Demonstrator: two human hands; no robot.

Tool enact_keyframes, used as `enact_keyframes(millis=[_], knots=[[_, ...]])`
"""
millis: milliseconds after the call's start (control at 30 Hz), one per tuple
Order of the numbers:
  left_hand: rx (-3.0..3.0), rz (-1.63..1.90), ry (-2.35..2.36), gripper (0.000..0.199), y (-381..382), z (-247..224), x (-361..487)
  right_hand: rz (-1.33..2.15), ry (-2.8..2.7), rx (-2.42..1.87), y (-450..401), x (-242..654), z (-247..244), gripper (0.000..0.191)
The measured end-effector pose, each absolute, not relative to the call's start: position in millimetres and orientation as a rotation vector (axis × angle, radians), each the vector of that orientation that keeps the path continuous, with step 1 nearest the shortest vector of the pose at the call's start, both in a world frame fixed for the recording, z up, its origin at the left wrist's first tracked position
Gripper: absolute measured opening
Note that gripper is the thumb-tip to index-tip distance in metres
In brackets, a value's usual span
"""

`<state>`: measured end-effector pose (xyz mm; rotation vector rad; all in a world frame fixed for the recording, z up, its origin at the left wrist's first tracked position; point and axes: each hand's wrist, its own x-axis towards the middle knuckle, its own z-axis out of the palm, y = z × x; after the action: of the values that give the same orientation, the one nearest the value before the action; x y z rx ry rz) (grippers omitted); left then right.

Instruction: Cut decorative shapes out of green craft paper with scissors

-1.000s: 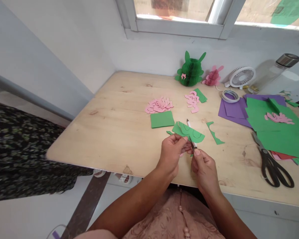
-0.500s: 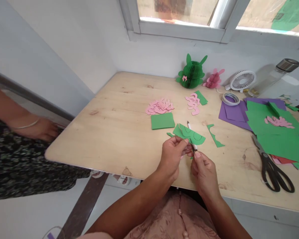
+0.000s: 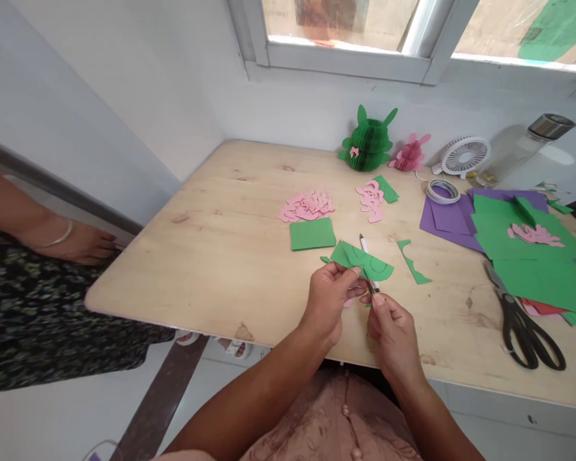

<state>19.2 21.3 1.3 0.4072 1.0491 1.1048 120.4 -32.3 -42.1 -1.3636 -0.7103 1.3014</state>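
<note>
My left hand (image 3: pixel 329 294) pinches a green paper piece (image 3: pixel 372 266) with curved outlines drawn on it, held over the near part of the table. Closed around small scissors (image 3: pixel 368 279) is my right hand (image 3: pixel 393 326); their dark, narrow blades meet the paper's lower edge, while the handles are mostly hidden in my fingers. A white pen (image 3: pixel 363 242) lies behind the paper, partly covered by it. Just beyond my left hand is a folded green paper rectangle (image 3: pixel 312 234). To the right lies a jagged green offcut (image 3: pixel 411 262).
Pink cutouts (image 3: pixel 308 206) are piled mid-table. Large black-handled scissors (image 3: pixel 528 326) lie at right beside green sheets (image 3: pixel 542 282). Along the wall stand a green paper figure (image 3: pixel 368 146), a small fan (image 3: pixel 463 155) and a bottle (image 3: pixel 518 150). Another person's hand (image 3: pixel 84 243) is beyond the left edge.
My hands and the green paper shift very slightly left in view, and the small scissors stay at its edge. The other person's hand at left has moved down a little.
</note>
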Motion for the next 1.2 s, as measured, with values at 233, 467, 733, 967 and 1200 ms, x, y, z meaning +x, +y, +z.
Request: enact_keyframes(millis=[233, 467, 733, 967, 1200], knots=[[0.346, 1.154, 1.022, 0.021, 18.3, -1.4, 22.6, 1.29, -0.746, -1.379, -32.7, 119.6, -38.0, 0.037], [0.281, 1.199, 0.951, 0.019, 17.5, -0.1, 19.5, 1.311, -0.776, -1.386, -36.7, 120.0, -37.2, 0.037], [0.253, 1.167, 0.86, 0.016, 14.9, 2.9, 12.0, 1.169, -0.66, -1.277, -37.6, 125.2, -29.2, 0.034], [0.322, 1.124, 0.875, 0.015, 4.3, -2.8, 15.2, 1.078, -0.63, -1.263, -17.0, 130.4, -18.5, 0.026], [0.402, 1.019, 0.933, 0.018, 6.7, -1.3, 10.8, 1.101, -0.653, -1.292, -12.6, 133.1, -18.9, 0.027]])
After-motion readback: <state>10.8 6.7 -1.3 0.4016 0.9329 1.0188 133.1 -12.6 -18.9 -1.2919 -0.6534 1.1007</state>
